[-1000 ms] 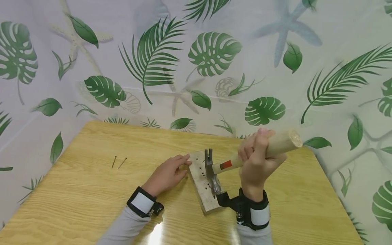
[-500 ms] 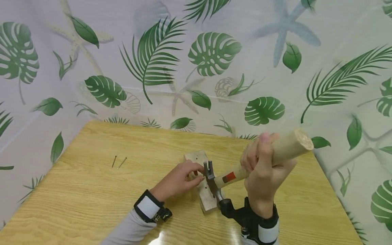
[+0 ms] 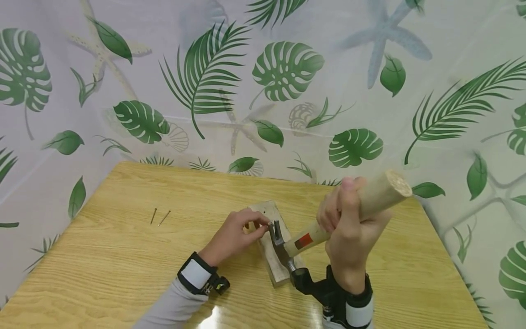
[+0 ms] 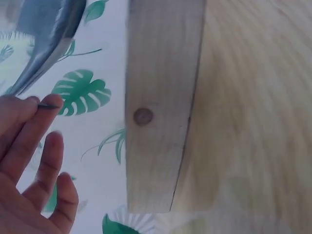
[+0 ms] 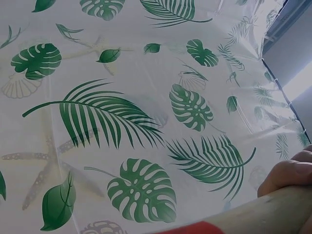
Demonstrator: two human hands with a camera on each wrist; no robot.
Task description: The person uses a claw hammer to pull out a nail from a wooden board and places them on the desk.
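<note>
My left hand (image 3: 234, 235) reaches over a pale wooden block (image 3: 281, 273) with holes in its top. In the left wrist view, its thumb and index finger pinch a thin dark nail (image 4: 48, 106), whose tip points toward the block and stands apart from it; the other fingers are spread. My right hand (image 3: 351, 228) grips the wooden handle of a claw hammer (image 3: 306, 240). The hammer's head slants above the block, its claw right at the left fingertips. Only part of the right hand and the handle shows in the right wrist view.
Two loose nails (image 3: 158, 217) lie on the wood-grain table (image 3: 135, 256), left of the block. A leaf-printed sheet (image 3: 287, 146) hangs behind the table and along its sides.
My left hand has moved from the block's left edge to over its top, and its fingertips now pinch the nail. The hammer head has tilted and shifted slightly toward me.
</note>
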